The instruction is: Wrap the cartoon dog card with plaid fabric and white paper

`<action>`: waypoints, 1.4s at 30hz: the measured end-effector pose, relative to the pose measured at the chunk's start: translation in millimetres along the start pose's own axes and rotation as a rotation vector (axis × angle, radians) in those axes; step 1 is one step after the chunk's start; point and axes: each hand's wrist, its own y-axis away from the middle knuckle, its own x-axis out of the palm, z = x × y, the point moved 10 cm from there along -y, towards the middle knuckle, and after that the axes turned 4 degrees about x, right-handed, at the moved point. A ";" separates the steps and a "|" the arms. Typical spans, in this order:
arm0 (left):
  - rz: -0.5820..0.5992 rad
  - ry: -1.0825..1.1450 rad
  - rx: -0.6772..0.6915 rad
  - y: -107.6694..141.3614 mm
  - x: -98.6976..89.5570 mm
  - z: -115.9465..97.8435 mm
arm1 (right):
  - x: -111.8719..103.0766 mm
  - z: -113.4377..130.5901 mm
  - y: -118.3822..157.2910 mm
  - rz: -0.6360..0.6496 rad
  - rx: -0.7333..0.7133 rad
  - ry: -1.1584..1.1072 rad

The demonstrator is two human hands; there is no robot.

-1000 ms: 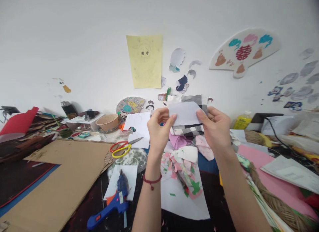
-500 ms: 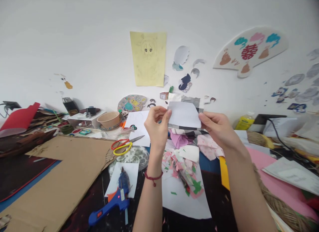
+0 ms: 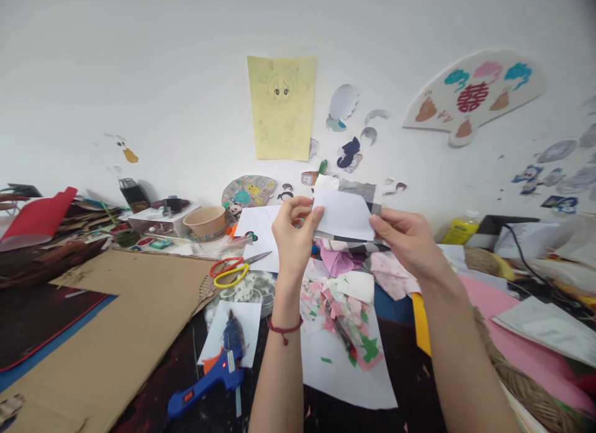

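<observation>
A small white piece of paper (image 3: 345, 214) is held up in front of me, laid against a grey, black and white checked cloth (image 3: 363, 188) that shows past its upper and lower edges. My left hand (image 3: 294, 237) pinches the left edge with thumb and fingers. On the other side, my right hand (image 3: 410, 241) has its thumb on the paper's right edge and its fingers behind. Below them, pink and green scraps (image 3: 342, 315) lie on a white sheet (image 3: 347, 383), with purple cloth (image 3: 336, 261) and pale pink cloth (image 3: 395, 273) behind.
To the left are scissors (image 3: 231, 274), a blue glue gun (image 3: 207, 388) with a red light, a large cardboard sheet (image 3: 112, 334) and a round tub (image 3: 205, 222). Pink paper (image 3: 526, 352), twine (image 3: 521, 377) and a yellow bottle (image 3: 460, 228) stand or lie at right.
The view has shifted slightly, so the surroundings sit a little further right. Both hands keep hold of the paper and cloth, and the paper sits slightly higher against the cloth.
</observation>
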 end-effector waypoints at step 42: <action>0.116 -0.447 0.443 7.4 14.1 -50.5 | -1.3 -1.8 -0.1 -0.186 0.036 0.051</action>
